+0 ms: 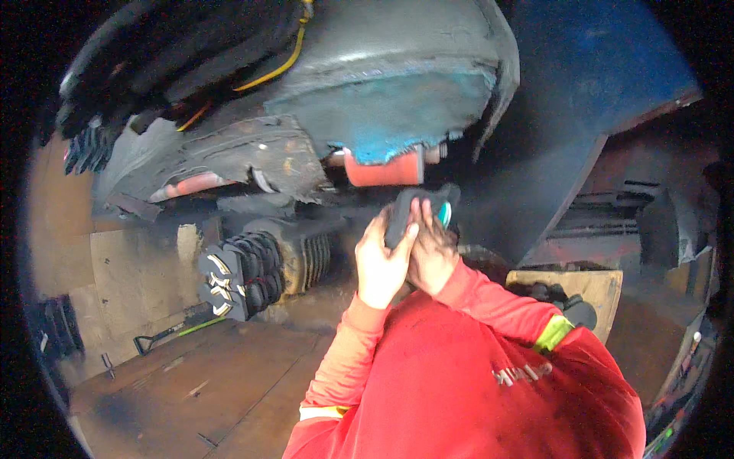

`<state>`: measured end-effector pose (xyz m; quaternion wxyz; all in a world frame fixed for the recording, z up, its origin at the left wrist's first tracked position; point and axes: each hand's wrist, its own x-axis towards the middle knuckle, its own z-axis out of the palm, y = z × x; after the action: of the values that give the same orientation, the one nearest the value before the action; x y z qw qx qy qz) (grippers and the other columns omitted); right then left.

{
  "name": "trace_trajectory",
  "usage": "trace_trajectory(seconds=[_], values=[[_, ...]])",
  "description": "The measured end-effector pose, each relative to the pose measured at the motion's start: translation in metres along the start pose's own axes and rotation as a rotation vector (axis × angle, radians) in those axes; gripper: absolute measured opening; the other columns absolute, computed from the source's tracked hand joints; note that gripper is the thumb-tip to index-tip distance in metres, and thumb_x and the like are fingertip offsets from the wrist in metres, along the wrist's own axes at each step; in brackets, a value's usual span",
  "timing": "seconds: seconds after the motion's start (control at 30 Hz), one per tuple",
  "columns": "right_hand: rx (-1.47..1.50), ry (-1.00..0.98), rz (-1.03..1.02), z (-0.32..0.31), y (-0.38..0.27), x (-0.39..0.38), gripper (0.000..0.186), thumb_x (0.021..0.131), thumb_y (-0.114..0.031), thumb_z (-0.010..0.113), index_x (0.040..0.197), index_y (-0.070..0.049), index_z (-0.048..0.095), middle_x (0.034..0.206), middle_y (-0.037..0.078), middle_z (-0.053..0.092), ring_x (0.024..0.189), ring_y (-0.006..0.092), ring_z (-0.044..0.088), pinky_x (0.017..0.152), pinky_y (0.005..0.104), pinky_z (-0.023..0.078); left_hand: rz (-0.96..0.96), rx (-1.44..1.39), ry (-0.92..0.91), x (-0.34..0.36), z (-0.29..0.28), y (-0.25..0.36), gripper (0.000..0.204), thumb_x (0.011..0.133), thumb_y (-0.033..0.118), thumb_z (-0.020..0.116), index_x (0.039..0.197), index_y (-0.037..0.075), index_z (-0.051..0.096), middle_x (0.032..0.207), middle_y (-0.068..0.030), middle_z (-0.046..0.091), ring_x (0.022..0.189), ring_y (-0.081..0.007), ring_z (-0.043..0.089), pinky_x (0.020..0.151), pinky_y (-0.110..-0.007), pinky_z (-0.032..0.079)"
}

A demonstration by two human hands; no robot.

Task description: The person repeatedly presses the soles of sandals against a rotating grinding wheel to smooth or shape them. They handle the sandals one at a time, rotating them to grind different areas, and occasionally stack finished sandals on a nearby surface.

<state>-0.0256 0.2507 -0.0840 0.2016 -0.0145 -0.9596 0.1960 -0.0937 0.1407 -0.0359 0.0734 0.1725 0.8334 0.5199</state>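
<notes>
Sole piece [398, 222]: dark grey, apparently a shoe sole, held tilted between both hands just on the near side of the sanding roller; a teal patch [446, 214] shows at its right. Whether it touches the roller cannot be told.
Left hand [382, 264]: bent around the left side of the sole piece, thumb on its near face, the fingers partly closed and partly hidden behind it; it has hold of the piece.
Right hand [432, 256]: smudged dark, fingers nearly straight and close together, laid along the sole piece; the thumb is hidden, so how far it closes cannot be told.
Sanding roller [384, 170]: orange-red, beyond the hands, under a machine housing [397, 107] with worn teal-blue paint.
Second roller [195, 185]: also orange-red, farther left, below grimy grey metalwork.
Yellow cord [287, 67]: running down over the far left of the machine.
Stacked soles [241, 275]: dark, with pale markings, to the left of the hands.
Wooden box [608, 294]: on the right, with dark pieces [579, 312] in it.
Long-handled tool [149, 342]: black grip, near a green rod [202, 326] on the left.
Shirt [489, 375]: red, yellow-green bands on the sleeves.
Floor [191, 390]: brown and stained, near left.
</notes>
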Motion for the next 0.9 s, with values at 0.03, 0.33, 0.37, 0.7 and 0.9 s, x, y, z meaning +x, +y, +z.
trace_trajectory(seconds=[0.03,0.33,0.37,0.7,0.9], values=[[0.047,-0.076,-0.094,-0.008,-0.003,-0.012,0.064,0.084,-0.017,0.066,0.144,0.000,0.049,0.157,0.027,0.036,0.140,0.0467,0.044,0.095,0.0444,0.056,0.061,0.029,0.070,-0.008,-0.012,0.004,0.033,0.089,0.020,0.077,0.112,-0.003,0.069,0.104,-0.0207,0.072,0.098,-0.0328,0.072,0.086,-0.038,0.055],[0.474,0.010,-0.313,-0.097,-0.018,-0.002,0.049,0.077,-0.019,0.086,0.120,-0.005,0.066,0.092,0.012,0.072,0.076,0.0288,0.071,0.066,0.0367,0.057,-0.062,0.099,0.192,-0.039,-0.227,0.048,0.027,0.081,0.017,0.079,0.102,-0.001,0.076,0.086,-0.0045,0.073,0.076,-0.0116,0.065,0.071,-0.031,0.054],[0.508,0.070,-0.322,-0.099,-0.024,-0.001,0.048,0.077,-0.017,0.086,0.119,-0.004,0.067,0.093,0.013,0.073,0.075,0.0292,0.072,0.065,0.0365,0.058,0.031,0.022,0.381,-0.046,-0.246,0.058,0.025,0.080,0.011,0.076,0.102,-0.002,0.075,0.090,-0.0047,0.071,0.082,-0.0147,0.065,0.076,-0.032,0.053],[0.588,0.081,-0.248,-0.110,-0.061,-0.002,0.033,0.080,-0.012,0.082,0.110,-0.002,0.072,0.096,0.016,0.075,0.079,0.0308,0.074,0.068,0.0368,0.060,0.419,-0.989,0.653,-0.008,-0.283,0.154,0.061,0.092,0.012,0.058,0.150,0.001,0.039,0.140,-0.0139,0.055,0.112,-0.0280,0.065,0.077,-0.040,0.061],[0.522,0.051,-0.204,-0.128,-0.068,-0.010,0.031,0.080,-0.007,0.081,0.108,0.001,0.072,0.095,0.017,0.075,0.081,0.0301,0.075,0.071,0.0351,0.060,0.673,-1.019,0.385,0.113,-0.328,0.226,0.047,0.097,0.015,0.056,0.142,0.004,0.048,0.126,-0.0127,0.063,0.107,-0.0264,0.067,0.080,-0.042,0.062]])
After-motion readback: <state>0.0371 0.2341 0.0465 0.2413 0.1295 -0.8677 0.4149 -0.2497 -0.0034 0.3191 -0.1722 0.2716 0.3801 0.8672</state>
